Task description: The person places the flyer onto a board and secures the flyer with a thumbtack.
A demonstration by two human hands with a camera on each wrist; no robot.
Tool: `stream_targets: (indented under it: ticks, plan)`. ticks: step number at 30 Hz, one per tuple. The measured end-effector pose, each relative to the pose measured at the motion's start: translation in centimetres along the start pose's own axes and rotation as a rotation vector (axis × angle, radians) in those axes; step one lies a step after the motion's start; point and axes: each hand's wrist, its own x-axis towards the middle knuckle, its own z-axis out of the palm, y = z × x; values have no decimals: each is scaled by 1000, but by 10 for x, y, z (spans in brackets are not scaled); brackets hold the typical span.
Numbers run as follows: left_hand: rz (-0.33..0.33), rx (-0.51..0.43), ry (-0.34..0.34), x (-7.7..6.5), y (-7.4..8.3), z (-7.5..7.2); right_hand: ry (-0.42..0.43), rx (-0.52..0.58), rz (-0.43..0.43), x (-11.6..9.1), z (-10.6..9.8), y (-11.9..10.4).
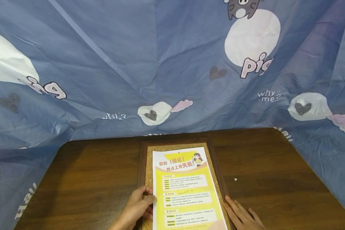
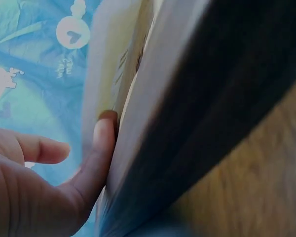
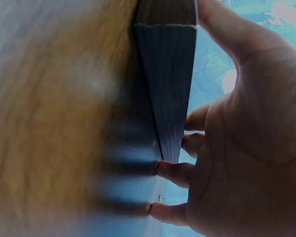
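Paper (image 1: 184, 188) lies on the corkboard (image 1: 149, 172), its left edge at your left hand (image 1: 138, 204), thumb and finger apart; your right hand (image 1: 241, 215) rests against the frame (image 1: 143, 159) with fingers spread. Press lightly and evenly, since such thin paper could crease over grainy cork, edged by straight, dark wood

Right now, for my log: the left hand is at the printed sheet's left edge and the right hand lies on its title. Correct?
No: the right hand touches the right side of the frame, as the head view shows; the left hand is at the left edge of the sheet.
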Motion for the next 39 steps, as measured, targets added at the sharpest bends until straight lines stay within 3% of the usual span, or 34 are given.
stream_targets:
  ticks: [12, 22, 28, 31, 35, 39]
  plan:
    - [59, 75, 127, -14, 9, -25, 19, -26, -18, 0, 1, 0]
    - [146, 262, 296, -31, 16, -34, 21, -22, -7, -1, 1, -1]
    - [246, 454, 366, -39, 10, -39, 3, -26, -11, -1, 0, 0]
    - [296, 529, 374, -44, 7, -39, -4, -19, -6, -1, -1, -1]
    - [366, 622, 337, -47, 2, -42, 9, -26, -7, -1, 0, -1]
    - [536, 770, 258, -45, -10, -49, 25, -35, -11, -1, 1, -1]
